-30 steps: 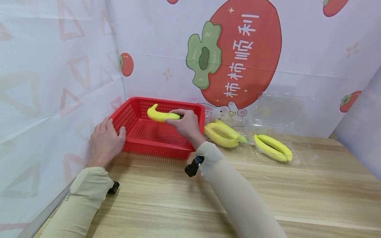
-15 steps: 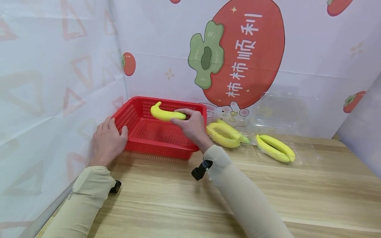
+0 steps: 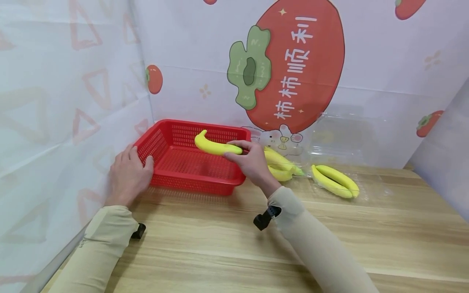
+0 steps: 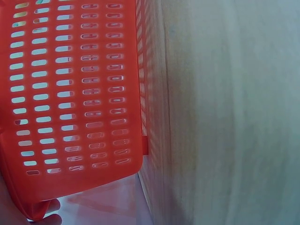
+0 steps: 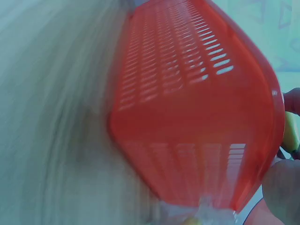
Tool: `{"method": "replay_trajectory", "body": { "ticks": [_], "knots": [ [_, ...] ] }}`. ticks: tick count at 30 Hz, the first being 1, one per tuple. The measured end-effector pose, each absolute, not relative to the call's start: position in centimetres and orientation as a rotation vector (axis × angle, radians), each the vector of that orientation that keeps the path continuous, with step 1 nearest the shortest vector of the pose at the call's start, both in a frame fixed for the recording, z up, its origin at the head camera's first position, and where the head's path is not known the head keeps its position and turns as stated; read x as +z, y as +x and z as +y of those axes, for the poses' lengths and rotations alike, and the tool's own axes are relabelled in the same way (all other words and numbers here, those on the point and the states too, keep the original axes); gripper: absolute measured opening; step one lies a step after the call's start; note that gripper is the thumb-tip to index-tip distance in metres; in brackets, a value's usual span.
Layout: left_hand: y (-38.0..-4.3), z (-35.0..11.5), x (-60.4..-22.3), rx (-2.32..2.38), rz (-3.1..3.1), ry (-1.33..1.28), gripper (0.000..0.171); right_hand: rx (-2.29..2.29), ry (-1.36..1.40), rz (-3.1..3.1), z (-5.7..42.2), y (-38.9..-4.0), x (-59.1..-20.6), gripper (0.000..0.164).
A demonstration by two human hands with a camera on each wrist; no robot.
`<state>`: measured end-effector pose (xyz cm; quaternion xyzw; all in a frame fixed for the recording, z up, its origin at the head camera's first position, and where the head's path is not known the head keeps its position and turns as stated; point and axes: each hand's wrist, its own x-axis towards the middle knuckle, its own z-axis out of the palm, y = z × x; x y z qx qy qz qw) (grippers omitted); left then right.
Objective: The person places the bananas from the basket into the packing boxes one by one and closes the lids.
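A bright yellow banana (image 3: 216,148) is held level by my right hand (image 3: 253,160), which pinches its right end between thumb and fingers. The banana's curved stem points up at the left, over the red plastic basket (image 3: 194,185). My left hand (image 3: 128,175) grips the basket's left rim near the front corner; in the left wrist view its fingertips (image 4: 52,206) show beyond the rim corner. The perforated basket floor shows bare in the head view. In the right wrist view, the basket hides most of the banana (image 5: 291,133).
Right of the basket, more bananas (image 3: 280,162) lie in clear plastic, partly behind my right hand. Further right, two bananas (image 3: 335,182) lie in an opened clear clamshell box (image 3: 344,134). Printed cloth walls stand left, behind and right of the wooden table (image 3: 205,244).
My right hand has moved right and slightly toward me with the banana, from over the basket's middle to its right side. The left hand and basket stay put.
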<state>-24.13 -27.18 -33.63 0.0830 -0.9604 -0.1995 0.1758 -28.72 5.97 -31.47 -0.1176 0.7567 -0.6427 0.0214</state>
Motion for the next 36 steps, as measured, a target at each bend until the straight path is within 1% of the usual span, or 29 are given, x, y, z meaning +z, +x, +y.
{"method": "replay_trajectory", "body": {
  "ticks": [5, 10, 27, 36],
  "knots": [
    [-24.1, -27.4, -33.8, -0.566, -2.726, 0.233, 0.077, -2.038, -0.383, 2.319, 6.8, -28.3, -32.4, 0.044],
    [-24.0, -27.3, -33.9, -0.560, -2.728, 0.225, 0.078, -2.090, -0.417, 2.300, 7.4, -27.9, -33.0, 0.042],
    [-23.9, -27.2, -33.8, -0.568, -2.737, 0.229, 0.078, -2.114, -0.484, 2.325, 8.3, -27.0, -33.3, 0.039],
    [-24.1, -27.4, -33.8, -0.552, -2.731, 0.229, 0.079, -2.118, -0.467, 2.335, 8.8, -26.9, -33.5, 0.043]
  ]
}}
